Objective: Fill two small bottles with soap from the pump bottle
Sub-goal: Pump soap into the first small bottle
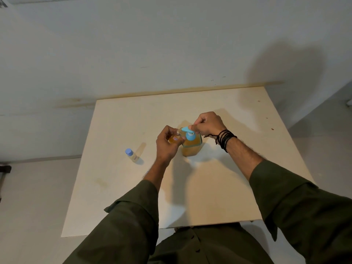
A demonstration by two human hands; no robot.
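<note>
The pump bottle (191, 147) stands mid-table, clear with amber soap and a blue pump head. My right hand (209, 123) is fisted over it, with the thumb pressing on the pump top. My left hand (167, 144) grips a small bottle (175, 138) holding amber soap, tilted so its open mouth sits under the blue spout. A second small bottle (131, 154), clear with a blue cap on, stands alone to the left, apart from both hands.
The pale wooden table (219, 197) stands against a white wall. Its left edge runs close to the capped bottle. Dark threads circle my right wrist (226, 140). Floor shows at the left and right.
</note>
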